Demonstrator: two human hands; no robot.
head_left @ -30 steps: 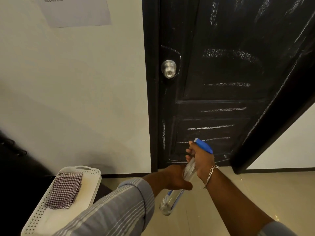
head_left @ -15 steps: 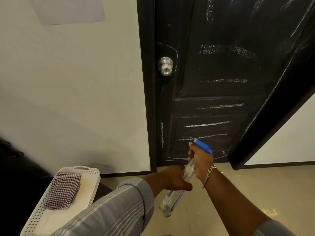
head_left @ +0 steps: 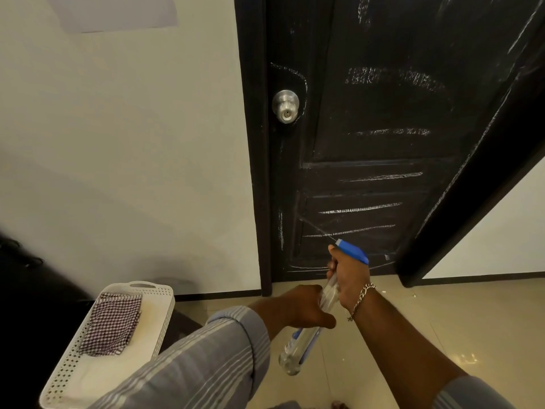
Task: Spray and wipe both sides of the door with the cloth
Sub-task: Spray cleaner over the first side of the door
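Note:
A black panelled door (head_left: pixel 383 119) with white chalky streaks fills the upper right, shut in its frame, with a silver knob (head_left: pixel 285 106) near its left edge. My right hand (head_left: pixel 349 271) grips the blue trigger head of a clear spray bottle (head_left: pixel 298 346), aimed at the door's lower panel; a thin jet runs from the nozzle up and left to the door. My left hand (head_left: pixel 303 309) holds the bottle's body lower down. A checked cloth (head_left: pixel 113 323) lies folded in a white basket at the lower left.
The white perforated basket (head_left: pixel 163 305) sits on a dark surface at the lower left. A white wall (head_left: pixel 132 157) stands left of the door, with a paper sheet (head_left: pixel 118 10) at the top. Beige floor tiles (head_left: pixel 427 314) lie below the door.
The view has shifted slightly, so the door and knob sit a little lower in the frame again. A thin spray jet now shows at the nozzle. Both hands stay on the bottle.

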